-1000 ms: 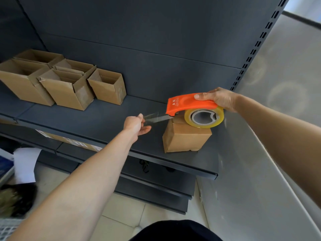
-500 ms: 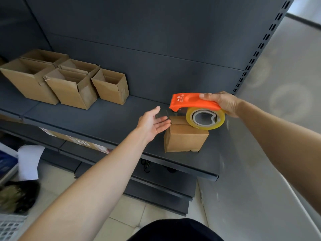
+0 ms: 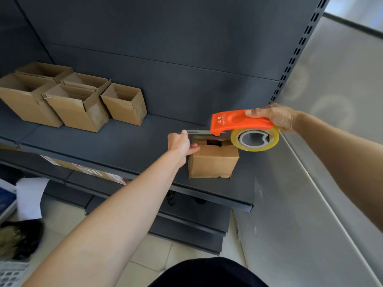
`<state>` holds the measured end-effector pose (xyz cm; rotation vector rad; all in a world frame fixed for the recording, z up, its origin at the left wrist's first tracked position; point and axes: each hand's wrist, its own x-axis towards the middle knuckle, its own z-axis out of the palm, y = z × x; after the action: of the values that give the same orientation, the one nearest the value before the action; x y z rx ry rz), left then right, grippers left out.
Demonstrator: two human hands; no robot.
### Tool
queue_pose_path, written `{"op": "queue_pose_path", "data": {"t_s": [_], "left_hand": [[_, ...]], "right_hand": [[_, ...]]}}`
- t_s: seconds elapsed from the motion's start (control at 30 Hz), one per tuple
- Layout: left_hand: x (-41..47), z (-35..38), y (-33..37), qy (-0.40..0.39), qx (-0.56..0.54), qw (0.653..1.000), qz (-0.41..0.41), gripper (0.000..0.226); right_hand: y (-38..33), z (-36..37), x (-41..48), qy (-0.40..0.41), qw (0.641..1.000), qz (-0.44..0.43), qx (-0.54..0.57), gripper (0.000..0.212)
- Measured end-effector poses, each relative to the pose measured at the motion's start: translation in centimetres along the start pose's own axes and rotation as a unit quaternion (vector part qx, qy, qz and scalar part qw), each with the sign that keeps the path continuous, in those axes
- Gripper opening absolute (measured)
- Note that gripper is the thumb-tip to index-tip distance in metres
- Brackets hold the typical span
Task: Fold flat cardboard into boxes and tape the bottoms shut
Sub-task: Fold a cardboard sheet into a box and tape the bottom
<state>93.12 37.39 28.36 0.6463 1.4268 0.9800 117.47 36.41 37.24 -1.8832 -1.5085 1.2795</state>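
The left hand [image 3: 179, 142] fingers pinch the free end of the clear tape [image 3: 198, 132]. At its 3 o'clock, the right hand [image 3: 275, 117] fingers wrap the orange tape dispenser [image 3: 238, 122], above the small cardboard box [image 3: 213, 162] on the shelf [image 3: 124, 141]. Open boxes [image 3: 78, 100] stand at 10 o'clock.

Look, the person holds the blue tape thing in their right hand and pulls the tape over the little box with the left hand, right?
Nearly. The tape dispenser is orange, not blue, as the head view shows. The rest holds: the right hand grips it, and the left hand pulls the clear tape out above the small box.
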Motion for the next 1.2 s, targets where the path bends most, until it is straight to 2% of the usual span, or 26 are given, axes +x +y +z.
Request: {"op": "queue_pose_path", "data": {"t_s": [0.07,0.3,0.4,0.5,0.57,0.7,0.93,1.07,1.2], "left_hand": [[0.0,0.2,-0.1,0.004,0.0,1.0,0.006,0.029],[-0.2,0.3,-0.2,-0.004,-0.042,0.999,0.02,0.032],[-0.5,0.2,-0.2,-0.032,-0.026,0.997,0.064,0.02],[-0.6,0.4,-0.1,-0.061,0.014,0.994,0.092,0.008],[-0.5,0.5,0.2,-0.081,0.028,0.994,0.075,0.015],[0.0,0.5,0.6,-0.09,0.037,0.995,0.03,0.031],[0.6,0.6,0.1,-0.066,0.011,0.997,0.047,0.015],[0.9,0.5,0.0,-0.065,-0.036,0.997,0.03,0.018],[1.0,0.2,0.0,-0.07,-0.059,0.996,0.018,0.021]], "right_hand": [[0.2,-0.1,-0.3,-0.006,1.0,0.0,0.001,0.058],[0.5,0.5,-0.2,0.006,0.999,0.014,-0.049,0.047],[0.4,0.1,-0.2,0.006,0.998,0.019,-0.052,0.058],[0.5,-0.3,-0.1,0.007,0.999,0.016,-0.046,0.046],[0.8,-0.3,-0.2,0.01,0.999,0.021,-0.042,0.047],[1.1,-0.3,-0.5,0.003,0.999,0.038,-0.035,0.063],[-2.0,-1.6,-1.1,0.031,0.999,0.001,0.008,0.051],[-3.6,-0.6,-0.6,0.045,0.997,-0.011,0.064,0.057],[-2.7,1.9,0.1,0.044,0.998,0.003,0.055,0.05]]}}
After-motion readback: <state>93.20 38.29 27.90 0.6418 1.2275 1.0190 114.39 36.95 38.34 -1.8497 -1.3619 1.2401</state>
